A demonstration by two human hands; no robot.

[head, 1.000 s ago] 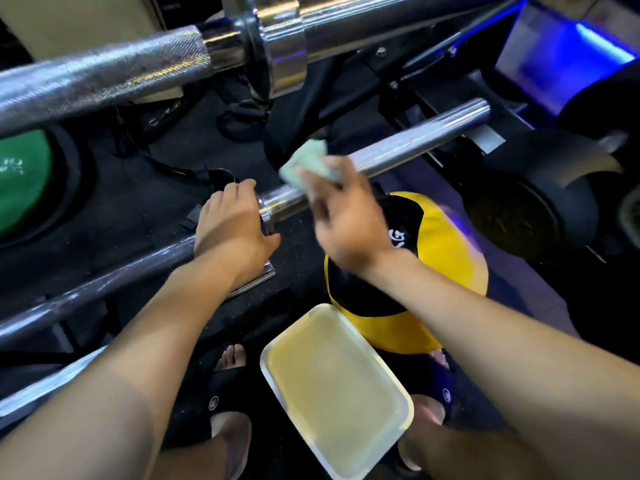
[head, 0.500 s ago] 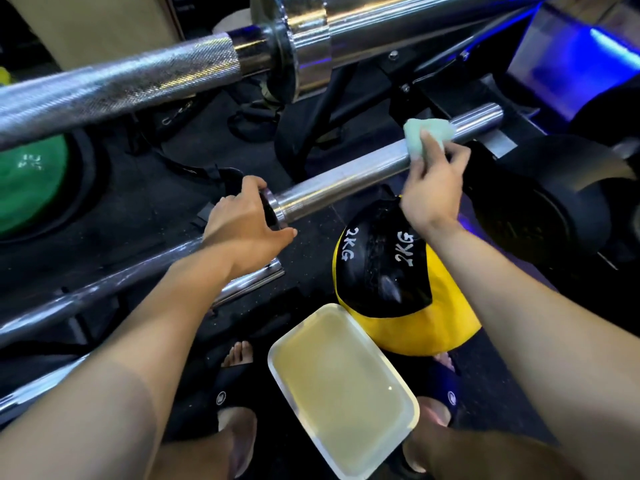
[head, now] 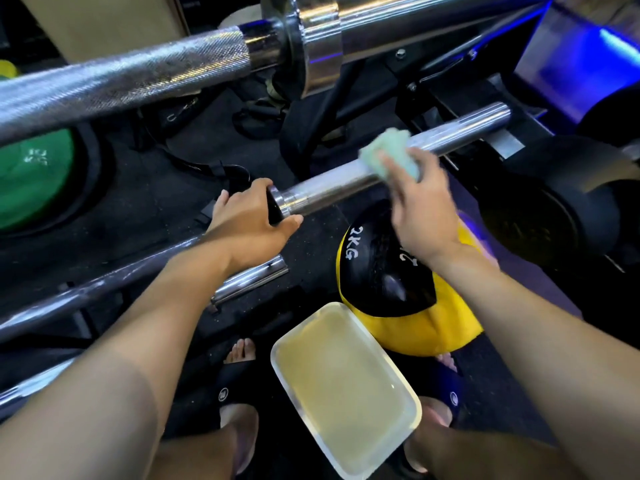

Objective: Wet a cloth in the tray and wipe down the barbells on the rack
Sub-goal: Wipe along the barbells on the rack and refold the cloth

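1. Below my arms I see a tray of yellowish liquid on the floor, with a yellow-black 2KG ball beside it.
2. A second, knurled barbell crosses above.
3. The lower barbell runs lower-left to upper-right.
4. My left hand grips its collar; my right hand presses the green cloth against the sleeve.

Two barbells, one cloth, one tray, two hands

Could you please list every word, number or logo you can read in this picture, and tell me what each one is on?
"2KG": white print on the black panel of the yellow medicine ball.
A second marking on that ball is partly hidden by the right wrist.
White marking on the green ball: too blurred to read.
Round white logos on the black sandals: too small to read.
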